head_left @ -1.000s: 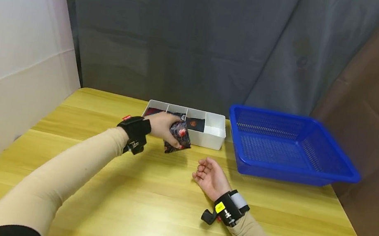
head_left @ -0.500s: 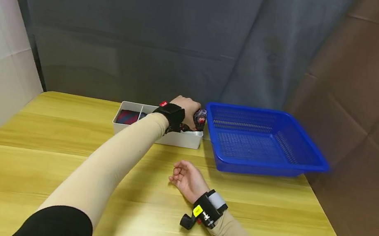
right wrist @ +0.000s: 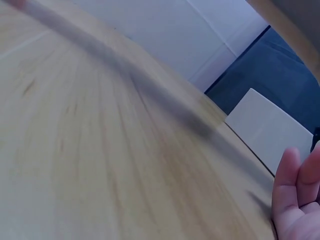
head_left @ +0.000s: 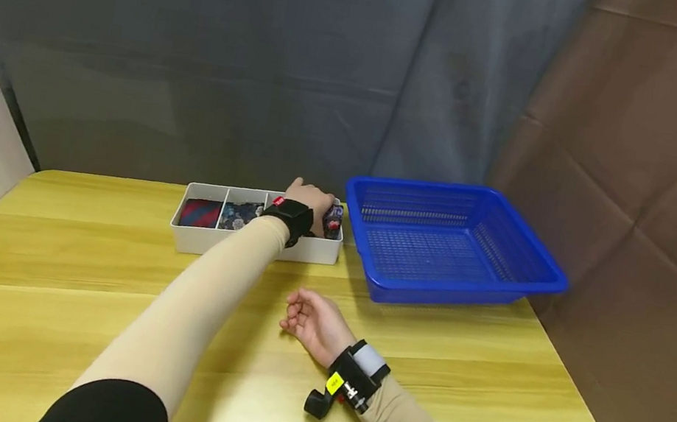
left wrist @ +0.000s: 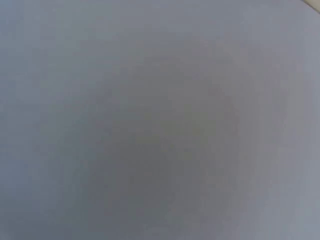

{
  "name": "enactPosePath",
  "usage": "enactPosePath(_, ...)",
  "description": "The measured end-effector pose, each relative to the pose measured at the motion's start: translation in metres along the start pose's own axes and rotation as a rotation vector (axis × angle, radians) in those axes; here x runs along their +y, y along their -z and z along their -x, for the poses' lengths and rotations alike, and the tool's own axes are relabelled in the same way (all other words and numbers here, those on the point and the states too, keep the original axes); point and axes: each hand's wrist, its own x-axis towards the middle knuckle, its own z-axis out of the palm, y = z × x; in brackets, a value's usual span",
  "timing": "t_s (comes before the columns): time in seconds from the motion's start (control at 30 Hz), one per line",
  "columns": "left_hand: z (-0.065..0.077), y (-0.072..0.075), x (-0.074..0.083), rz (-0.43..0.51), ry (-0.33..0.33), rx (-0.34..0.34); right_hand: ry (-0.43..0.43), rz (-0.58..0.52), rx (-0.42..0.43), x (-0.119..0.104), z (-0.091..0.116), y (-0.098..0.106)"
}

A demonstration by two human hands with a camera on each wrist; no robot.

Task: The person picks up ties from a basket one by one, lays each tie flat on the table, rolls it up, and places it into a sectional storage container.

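Observation:
In the head view, my left hand (head_left: pixel 310 208) reaches into the right end of a white divided box (head_left: pixel 192 240). It holds a folded dark floral cloth (head_left: pixel 333 220), which shows beside the fingers; most of the grip is hidden behind the hand and wrist strap. A folded red-and-navy striped cloth (head_left: pixel 200 213) lies in the leftmost compartment, and a folded navy floral cloth (head_left: pixel 240 215) fills the one beside it. The third compartment is mostly covered by my wrist. My right hand (head_left: pixel 317 325) rests palm up on the table, fingers loosely curled around nothing.
A blue perforated basket (head_left: pixel 449 289) stands right of the box, close to its end. The wooden table (head_left: pixel 57 328) meets a grey curtain (head_left: pixel 201 68) at the back and a brown cloth (head_left: pixel 668 206) on the right. The left wrist view is only a grey blur.
My left hand has carried the dark floral cloth from in front of the box into its right-end compartment. The head view has swung rightward. My right hand stays put.

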Motion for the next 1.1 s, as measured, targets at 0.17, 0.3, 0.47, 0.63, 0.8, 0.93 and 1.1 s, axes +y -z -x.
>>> enactPosePath(0.17,0.009,-0.009,-0.006,-0.076,0.057,0.091,0.009,0.024,-0.024,0.004,0.001,-0.007)
enactPosePath(0.3,0.012,-0.014,-0.013,-0.026,0.108,0.042,0.009,0.037,-0.041,0.006,-0.001,-0.012)
enactPosePath(0.47,0.030,-0.001,-0.013,0.231,0.085,-0.100,0.006,0.043,-0.063,0.004,-0.001,-0.009)
enactPosePath(0.63,0.058,0.009,0.006,0.295,-0.009,-0.112,0.015,0.045,-0.054,-0.005,0.001,0.000)
enactPosePath(0.8,0.064,-0.001,0.020,0.241,-0.023,-0.102,0.019,0.040,-0.056,-0.010,0.000,0.005)
enactPosePath(0.93,0.065,-0.004,0.027,0.229,-0.004,-0.065,0.008,0.039,-0.057,-0.008,0.000,0.007)
enactPosePath(1.1,0.067,0.000,0.029,0.229,0.016,-0.001,0.001,0.053,-0.061,-0.007,-0.003,0.009)
